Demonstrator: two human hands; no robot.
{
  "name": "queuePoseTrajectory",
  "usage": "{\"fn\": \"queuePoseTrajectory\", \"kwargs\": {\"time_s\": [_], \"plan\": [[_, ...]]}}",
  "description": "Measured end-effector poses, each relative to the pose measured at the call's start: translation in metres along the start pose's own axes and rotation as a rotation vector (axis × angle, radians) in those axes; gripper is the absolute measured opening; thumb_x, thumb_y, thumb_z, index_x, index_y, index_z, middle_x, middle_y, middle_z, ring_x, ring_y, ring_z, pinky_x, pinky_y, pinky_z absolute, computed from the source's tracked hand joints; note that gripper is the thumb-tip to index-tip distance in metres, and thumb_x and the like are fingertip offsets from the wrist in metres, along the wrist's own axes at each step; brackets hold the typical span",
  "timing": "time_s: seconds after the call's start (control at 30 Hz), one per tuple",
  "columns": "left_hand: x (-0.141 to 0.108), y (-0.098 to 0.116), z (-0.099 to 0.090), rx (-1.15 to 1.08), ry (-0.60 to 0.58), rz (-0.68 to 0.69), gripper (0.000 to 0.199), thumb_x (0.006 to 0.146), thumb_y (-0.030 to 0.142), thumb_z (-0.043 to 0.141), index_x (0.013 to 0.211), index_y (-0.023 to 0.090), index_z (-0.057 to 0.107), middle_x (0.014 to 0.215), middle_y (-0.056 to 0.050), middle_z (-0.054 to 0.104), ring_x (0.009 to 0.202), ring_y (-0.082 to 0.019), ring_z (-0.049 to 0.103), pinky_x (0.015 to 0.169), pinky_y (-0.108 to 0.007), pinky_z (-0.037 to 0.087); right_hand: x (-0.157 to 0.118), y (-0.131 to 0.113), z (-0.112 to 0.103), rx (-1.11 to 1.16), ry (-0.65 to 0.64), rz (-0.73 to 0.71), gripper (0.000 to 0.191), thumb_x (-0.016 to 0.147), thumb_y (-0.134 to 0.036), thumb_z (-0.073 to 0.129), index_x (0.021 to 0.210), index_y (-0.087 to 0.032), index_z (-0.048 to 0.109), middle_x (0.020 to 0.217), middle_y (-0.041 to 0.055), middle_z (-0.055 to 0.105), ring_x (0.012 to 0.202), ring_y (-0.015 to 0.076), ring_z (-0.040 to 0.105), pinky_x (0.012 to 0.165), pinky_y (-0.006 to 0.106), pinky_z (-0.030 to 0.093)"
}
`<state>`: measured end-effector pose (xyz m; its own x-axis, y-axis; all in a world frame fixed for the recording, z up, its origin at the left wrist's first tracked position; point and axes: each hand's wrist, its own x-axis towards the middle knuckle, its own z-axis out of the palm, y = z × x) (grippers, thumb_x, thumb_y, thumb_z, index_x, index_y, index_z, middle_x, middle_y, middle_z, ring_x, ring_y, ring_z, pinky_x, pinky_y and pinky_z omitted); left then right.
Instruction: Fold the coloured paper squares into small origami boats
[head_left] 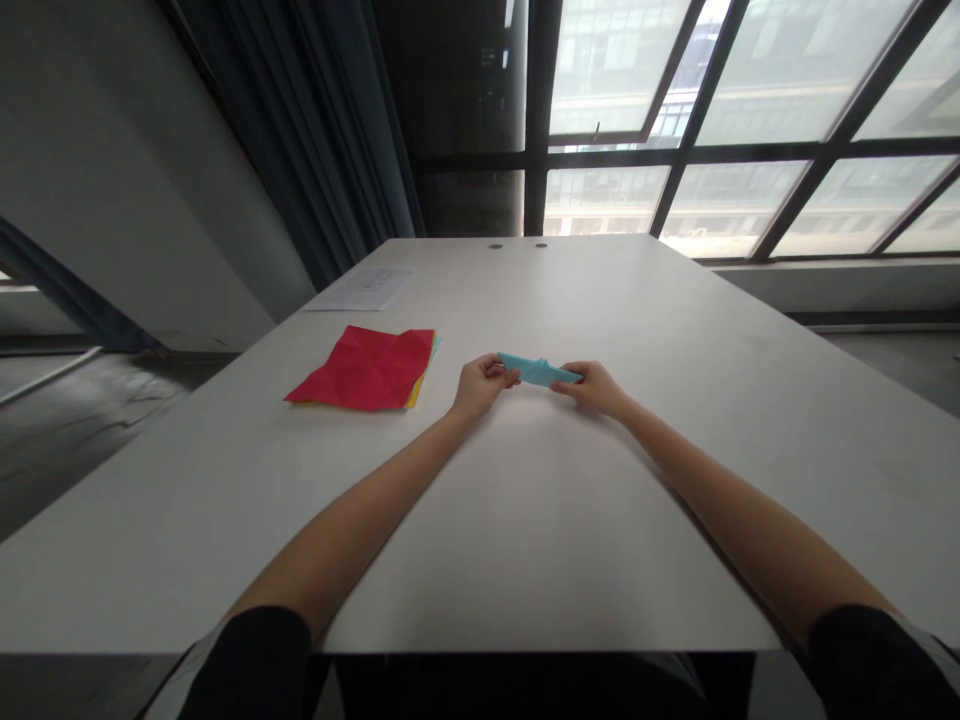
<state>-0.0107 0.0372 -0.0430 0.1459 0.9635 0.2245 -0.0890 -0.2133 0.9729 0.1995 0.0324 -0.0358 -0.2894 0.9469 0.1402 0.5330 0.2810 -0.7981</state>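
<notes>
A folded light-blue paper [536,370], long and narrow with a small peak at its middle, is held just above the white table. My left hand [481,386] pinches its left end between thumb and fingers. At the right end, my right hand [592,387] grips the paper in the same way. Left of my hands lies a creased red paper sheet [371,368] on the table, with yellow and light-blue edges showing beneath its right side.
The white table [547,540] stretches ahead toward large windows. A printed white sheet [364,289] lies at its far left edge. Two small round fittings sit near the far edge. A dark blue curtain [315,130] hangs beyond the left side.
</notes>
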Motion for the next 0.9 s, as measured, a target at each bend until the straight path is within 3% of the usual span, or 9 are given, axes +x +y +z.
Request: {"fn": "queuePoseTrajectory", "kwargs": {"time_s": [0.1, 0.17, 0.3, 0.47, 0.6, 0.8, 0.9], "plan": [[-0.002, 0.000, 0.001, 0.072, 0.018, 0.006, 0.043, 0.065, 0.042, 0.068, 0.096, 0.014, 0.055, 0.060, 0.001, 0.060, 0.054, -0.012, 0.061, 0.051, -0.020, 0.045, 0.001, -0.003, -0.004, -0.115, -0.018, -0.054, 0.026, 0.066, -0.038, 0.058, 0.072, -0.014, 0.063, 0.056, -0.0031, 0.049, 0.054, 0.0095, 0.041, 0.052, 0.022, 0.032], [-0.003, 0.000, 0.003, 0.127, 0.018, 0.003, 0.044, 0.072, 0.046, 0.060, 0.104, 0.017, 0.051, 0.072, -0.001, 0.062, 0.051, -0.011, 0.060, 0.044, -0.019, 0.042, 0.000, -0.005, -0.007, -0.203, -0.029, -0.093, 0.024, 0.067, -0.036, 0.057, 0.074, -0.015, 0.065, 0.059, -0.0022, 0.054, 0.056, 0.0103, 0.044, 0.055, 0.022, 0.034], [-0.005, -0.004, 0.005, 0.263, -0.042, -0.021, 0.031, 0.076, 0.042, 0.053, 0.093, 0.016, 0.054, 0.081, -0.003, 0.060, 0.050, -0.009, 0.057, 0.039, -0.017, 0.039, -0.001, -0.009, -0.011, -0.336, -0.070, -0.163, 0.022, 0.070, -0.036, 0.057, 0.076, -0.017, 0.066, 0.065, -0.0008, 0.061, 0.060, 0.0114, 0.049, 0.058, 0.023, 0.036], [-0.009, -0.002, 0.005, 0.504, -0.049, 0.038, 0.025, 0.077, 0.035, 0.051, 0.093, 0.017, 0.057, 0.073, -0.001, 0.062, 0.059, -0.011, 0.059, 0.053, -0.020, 0.044, -0.001, -0.008, -0.010, -0.242, -0.020, -0.198, 0.028, 0.072, -0.041, 0.057, 0.088, -0.019, 0.062, 0.077, 0.0011, 0.065, 0.067, 0.0120, 0.055, 0.060, 0.022, 0.039], [-0.012, 0.004, 0.005, 0.699, -0.035, 0.102, 0.021, 0.075, 0.028, 0.052, 0.092, 0.018, 0.059, 0.069, 0.000, 0.064, 0.062, -0.012, 0.057, 0.061, -0.023, 0.043, -0.001, -0.007, -0.010, -0.202, -0.020, -0.244, 0.018, 0.076, -0.032, 0.052, 0.085, -0.018, 0.058, 0.075, 0.0004, 0.063, 0.063, 0.0100, 0.053, 0.058, 0.021, 0.039], [-0.013, 0.008, 0.006, 0.811, -0.141, 0.188, 0.017, 0.078, 0.022, 0.046, 0.086, 0.017, 0.061, 0.070, 0.000, 0.064, 0.064, -0.012, 0.057, 0.063, -0.022, 0.043, -0.002, -0.012, -0.011, -0.251, -0.097, -0.284, 0.013, 0.074, -0.023, 0.050, 0.078, -0.017, 0.060, 0.072, 0.0003, 0.063, 0.064, 0.0105, 0.054, 0.060, 0.022, 0.039], [-0.015, 0.014, 0.006, 1.001, -0.222, 0.288, 0.022, 0.081, 0.022, 0.042, 0.090, 0.020, 0.061, 0.079, -0.001, 0.065, 0.072, -0.014, 0.059, 0.065, -0.024, 0.043, -0.003, -0.014, -0.012, -0.316, -0.127, -0.287, 0.015, 0.074, -0.023, 0.050, 0.078, -0.018, 0.063, 0.073, 0.0003, 0.065, 0.066, 0.0114, 0.055, 0.061, 0.022, 0.040]]}}
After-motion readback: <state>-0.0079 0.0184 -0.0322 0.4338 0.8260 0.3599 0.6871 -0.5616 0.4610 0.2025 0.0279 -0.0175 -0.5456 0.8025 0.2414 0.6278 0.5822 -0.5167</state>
